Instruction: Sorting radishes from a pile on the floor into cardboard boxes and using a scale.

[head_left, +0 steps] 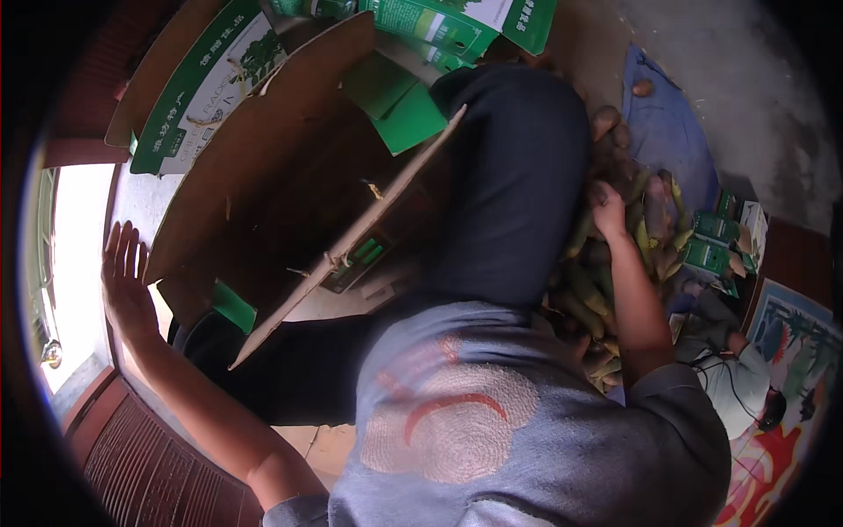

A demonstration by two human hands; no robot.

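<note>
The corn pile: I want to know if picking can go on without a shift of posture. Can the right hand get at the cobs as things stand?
Probably yes. The right hand already rests on the corn pile, with nothing between it and the cobs. The left hand is spread flat far off, beside the big cardboard box.

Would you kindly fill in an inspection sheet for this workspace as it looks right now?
Surface: grey concrete floor, partly under a blue cloth.
Job's things: pile of corn cobs; open brown cardboard box.
Clutter: small green cartons; green printed box flaps.
Grips: left hand open, flat against a pale wall; right hand down on the corn pile, closure unclear.
Cables: thin dark cable at a neighbour's sleeve.
Surroundings: colourful poster; another person's arm at right.
</note>
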